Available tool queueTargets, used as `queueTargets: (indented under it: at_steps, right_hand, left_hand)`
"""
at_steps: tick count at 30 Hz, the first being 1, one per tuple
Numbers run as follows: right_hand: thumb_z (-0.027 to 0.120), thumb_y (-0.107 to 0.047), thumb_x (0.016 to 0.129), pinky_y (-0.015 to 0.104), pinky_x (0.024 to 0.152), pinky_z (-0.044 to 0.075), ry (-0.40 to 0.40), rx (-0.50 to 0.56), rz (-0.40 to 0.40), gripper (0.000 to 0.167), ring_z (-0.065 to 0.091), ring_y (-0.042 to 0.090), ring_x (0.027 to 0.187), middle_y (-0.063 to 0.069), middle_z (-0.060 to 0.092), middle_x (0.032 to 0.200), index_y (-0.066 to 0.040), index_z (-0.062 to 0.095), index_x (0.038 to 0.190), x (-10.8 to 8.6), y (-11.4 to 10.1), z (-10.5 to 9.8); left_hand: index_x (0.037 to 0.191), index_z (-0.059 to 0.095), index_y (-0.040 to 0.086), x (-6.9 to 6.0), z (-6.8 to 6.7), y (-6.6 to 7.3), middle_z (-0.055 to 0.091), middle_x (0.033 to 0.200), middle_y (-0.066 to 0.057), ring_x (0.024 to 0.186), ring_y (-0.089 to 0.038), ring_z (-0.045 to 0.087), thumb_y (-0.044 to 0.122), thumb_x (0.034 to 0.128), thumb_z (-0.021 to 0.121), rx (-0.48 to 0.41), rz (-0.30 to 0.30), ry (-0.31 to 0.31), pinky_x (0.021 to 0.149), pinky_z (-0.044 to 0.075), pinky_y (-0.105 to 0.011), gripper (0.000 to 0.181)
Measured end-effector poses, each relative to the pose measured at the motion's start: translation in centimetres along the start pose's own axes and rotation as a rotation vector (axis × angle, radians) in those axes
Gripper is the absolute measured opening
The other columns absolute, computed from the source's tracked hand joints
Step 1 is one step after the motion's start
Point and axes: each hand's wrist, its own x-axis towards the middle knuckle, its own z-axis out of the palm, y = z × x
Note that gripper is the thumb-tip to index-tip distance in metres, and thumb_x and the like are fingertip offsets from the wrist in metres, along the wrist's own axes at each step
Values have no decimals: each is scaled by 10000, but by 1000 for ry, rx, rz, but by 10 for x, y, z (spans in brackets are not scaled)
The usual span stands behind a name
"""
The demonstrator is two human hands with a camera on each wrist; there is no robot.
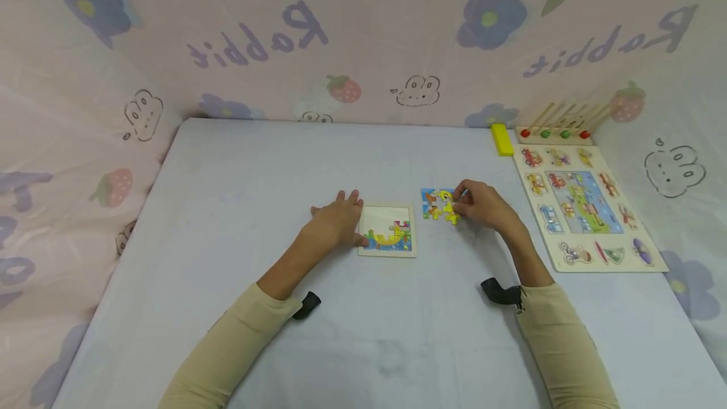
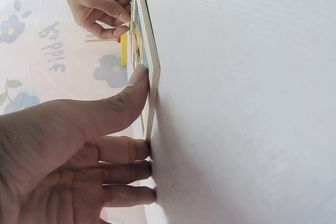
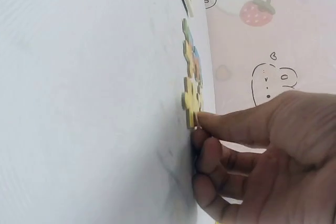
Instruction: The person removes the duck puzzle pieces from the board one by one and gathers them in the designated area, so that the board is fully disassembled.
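Where the right hand [image 1: 481, 205] pinches, puzzle pieces [image 1: 448, 209] are part-hidden.

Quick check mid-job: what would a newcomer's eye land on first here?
Probably the square puzzle tray at mid-table, its near part filled with bright pieces, the left hand at its left side. Just right of it, the right hand pinches a yellow piece at the edge of a colourful piece cluster. Then the big picture board at the table's right, with a yellow block by its far left corner.
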Motion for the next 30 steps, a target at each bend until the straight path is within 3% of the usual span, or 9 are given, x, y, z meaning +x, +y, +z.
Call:
queueTargets:
  at_steps: [10,23,30]
  right_hand:
    - [827,-213,892,311,688,424,-62,-60,26,362,545,230,783,125,616,860,26,629,1079,-7,-7,-2]
    - [823,-250,902,318,706,440,-66,-84,53,362,567,253,823,153,641,907,15,637,1063,-9,-9,-3]
    - [758,-271,961,308,665,434,-23,-135,78,368,566,247,795,170,667,943,17,632,1154,-12,-25,-4]
  left_hand:
    - [1653,280,79,0,1,0,131,1769,-100,1650,-343,134,459,933,768,-10,-3,0,1155,327,-777,949]
    - [1652,284,80,0,0,1,130,1770,-99,1651,-341,135,458,936,767,-6,-2,1,1156,329,-775,943]
    - [1649,293,78,2,0,0,146,1769,-106,1649,-344,145,470,927,771,-5,2,10,1147,336,-782,950]
